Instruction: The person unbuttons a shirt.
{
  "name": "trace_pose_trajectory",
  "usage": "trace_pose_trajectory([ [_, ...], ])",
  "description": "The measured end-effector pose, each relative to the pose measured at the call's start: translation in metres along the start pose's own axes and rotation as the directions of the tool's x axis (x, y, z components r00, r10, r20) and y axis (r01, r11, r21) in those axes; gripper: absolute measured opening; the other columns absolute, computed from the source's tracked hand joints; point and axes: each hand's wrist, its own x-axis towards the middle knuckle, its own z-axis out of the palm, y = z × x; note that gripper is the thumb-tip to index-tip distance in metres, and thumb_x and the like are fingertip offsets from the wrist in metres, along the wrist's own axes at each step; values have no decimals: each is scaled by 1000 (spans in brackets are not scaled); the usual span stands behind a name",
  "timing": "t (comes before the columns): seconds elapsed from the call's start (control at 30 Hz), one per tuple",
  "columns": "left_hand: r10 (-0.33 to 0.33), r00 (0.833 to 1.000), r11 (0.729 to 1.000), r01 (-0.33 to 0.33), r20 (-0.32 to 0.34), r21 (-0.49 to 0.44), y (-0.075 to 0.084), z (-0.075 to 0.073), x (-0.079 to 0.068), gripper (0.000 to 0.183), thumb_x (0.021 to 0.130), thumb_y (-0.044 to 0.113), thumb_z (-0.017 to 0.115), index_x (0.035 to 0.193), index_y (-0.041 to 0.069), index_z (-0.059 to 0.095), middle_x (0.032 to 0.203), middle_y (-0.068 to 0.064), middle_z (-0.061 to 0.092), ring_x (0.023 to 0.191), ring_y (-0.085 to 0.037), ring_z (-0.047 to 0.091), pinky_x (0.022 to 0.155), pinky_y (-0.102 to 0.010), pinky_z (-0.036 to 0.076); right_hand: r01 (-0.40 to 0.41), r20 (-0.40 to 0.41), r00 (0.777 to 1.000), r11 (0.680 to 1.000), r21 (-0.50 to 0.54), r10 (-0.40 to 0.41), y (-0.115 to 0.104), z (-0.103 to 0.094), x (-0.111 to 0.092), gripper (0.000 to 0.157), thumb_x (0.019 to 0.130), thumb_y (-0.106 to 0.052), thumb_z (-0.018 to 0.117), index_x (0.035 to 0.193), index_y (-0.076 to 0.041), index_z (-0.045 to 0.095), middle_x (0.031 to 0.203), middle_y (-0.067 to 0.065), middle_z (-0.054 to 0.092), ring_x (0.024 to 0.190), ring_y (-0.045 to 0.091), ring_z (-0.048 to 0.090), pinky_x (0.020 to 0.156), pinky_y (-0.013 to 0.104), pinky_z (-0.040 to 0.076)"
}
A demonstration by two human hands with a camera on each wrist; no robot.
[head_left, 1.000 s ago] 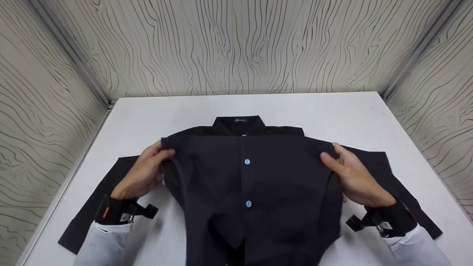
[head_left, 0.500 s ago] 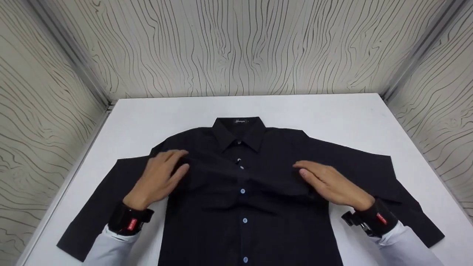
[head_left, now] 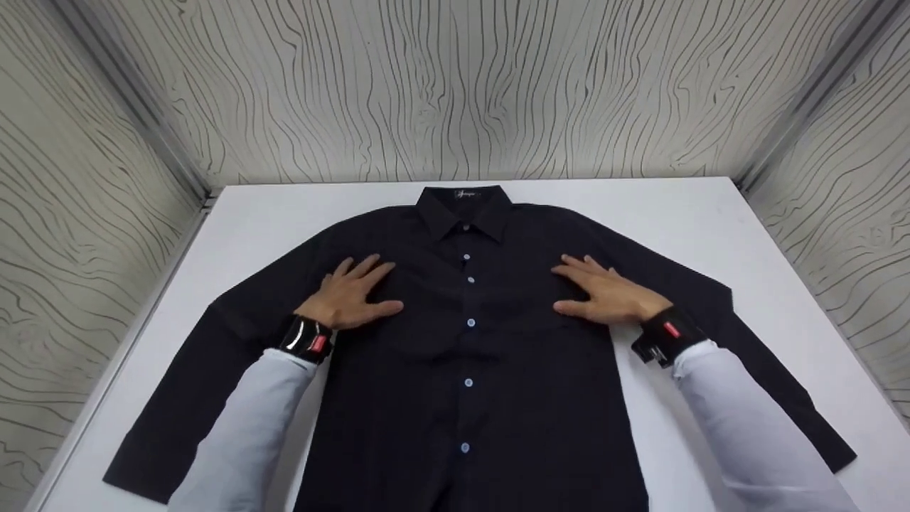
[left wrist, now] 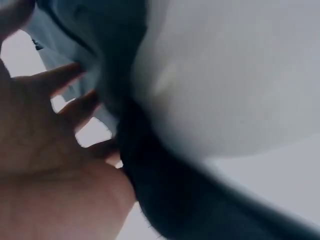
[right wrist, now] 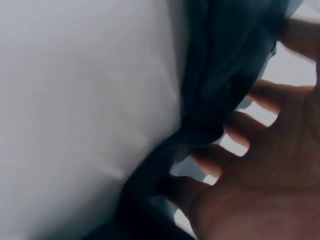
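Nearest to the viewer, two pale sleeves of the person, the left one (head_left: pixel 245 427) and the right one (head_left: pixel 753 419), come in from the lower edge of the head view. Between them lies the lower part of a black shirt (head_left: pixel 398 405), which goes out of this view at the bottom. The shirt is spread on the table, its buttoned front facing up, with a few soft wrinkles across the chest.

At the end of each pale sleeve there is a black wrist band, one at left (head_left: pixel 306 338) and one at right (head_left: pixel 672 336), both with a small red tag.

A little farther, the left hand (head_left: pixel 355 295) rests on one side of the chest, its fingers straight and spread apart. The right hand (head_left: pixel 601 291) rests on the other side in the same manner, fingers also apart. The wrist views are partly blurred, but they too show gaps between the fingers, with dark cloth next to them.

Light buttons (head_left: pixel 470 323) run down the middle, between the hands. The shirt's long sleeves slope outward to both sides. Beyond the hands is the folded collar (head_left: pixel 490 213), with a small label (head_left: pixel 468 193) inside, near the far edge of the white table (head_left: pixel 298 206). Behind stands a wall (head_left: pixel 455 85) with wood-grain lines.
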Motion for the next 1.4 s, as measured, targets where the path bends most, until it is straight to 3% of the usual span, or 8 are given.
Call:
trace_pose_trajectory([
  [0.27,-1,1000,998,-1,-24,-55,-22,3,34,117,83,97,69,174,28,44,184,-21,25,172,-61,14,128,-92,10,-16,20,1000,1000,18,16,25,-19,39,89,107,-49,73,177,-11,34,189,26,11,171,63,-4,133,86,-3],
  [0.5,-15,1000,999,14,-3,-30,-20,8,34,112,91,75,82,179,27,32,191,-17,12,174,-60,-1,134,-86,2,-8,-38,999,999,33,9,36,-15,43,94,101,-58,75,174,-11,39,187,28,16,169,68,-1,132,87,-2],
  [0.6,75,992,997,-71,-98,44,4,7,17,95,99,51,85,176,20,38,187,-22,23,173,-59,12,135,-84,13,-1,-99,995,1000,-28,-2,17,-10,31,82,104,-44,75,171,-7,45,184,32,23,169,69,6,134,85,3],
  [0.7,269,937,961,-248,-222,119,33,10,-6,66,102,28,84,160,9,59,172,-25,47,164,-55,39,133,-76,32,76,-213,972,988,-134,-103,-14,2,11,65,104,-24,75,162,-2,56,178,33,35,168,65,20,137,80,12],
  [0.87,518,818,851,-521,-251,56,69,29,-52,19,104,13,80,121,6,81,132,-13,74,124,-31,71,112,-47,59,437,-336,804,870,-228,-492,-69,39,-29,33,99,-9,80,131,-3,78,144,18,73,142,39,67,124,57,51],
  [1.1,549,835,834,-545,24,-88,86,50,-95,26,111,21,74,133,9,79,141,-6,74,131,-22,72,116,-41,59,816,74,575,577,17,-815,-132,99,-85,20,110,-16,69,128,-13,78,133,-1,78,121,7,76,107,19,59],
  [1.23,522,852,853,-521,37,-20,85,57,-104,31,112,27,72,137,9,78,146,-8,73,134,-26,70,117,-46,58,808,175,590,573,-138,-788,-146,121,-101,26,114,-34,64,132,-19,73,131,-3,67,94,-4,66,85,7,51],
  [1.4,509,861,861,-509,17,-1,89,61,-110,34,115,31,67,141,10,76,145,-9,73,133,-27,70,116,-48,58,737,104,657,609,-293,-746,-147,125,-112,43,115,-55,57,88,-23,66,107,-7,54,67,-8,37,61,8,31],
])
